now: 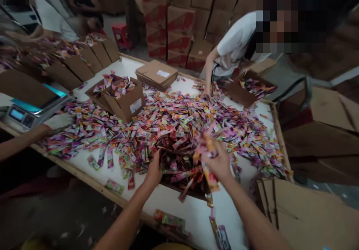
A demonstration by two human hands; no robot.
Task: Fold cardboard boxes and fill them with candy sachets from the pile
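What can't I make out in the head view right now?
All in the head view:
1. How many small pink-and-orange plastic sachets the right hand holds: motion blur and overlap.
2. The floor of the open brown cardboard box at the left hand: covered by sachets inside.
3. The reading on the grey scale's rectangular blue display: too small and blurred.
4. The large tan cardboard carton, lower right: cut off by the edge.

Slim pink, purple and orange packets (179, 176) lie jumbled inside and around an open brown box (196, 195).
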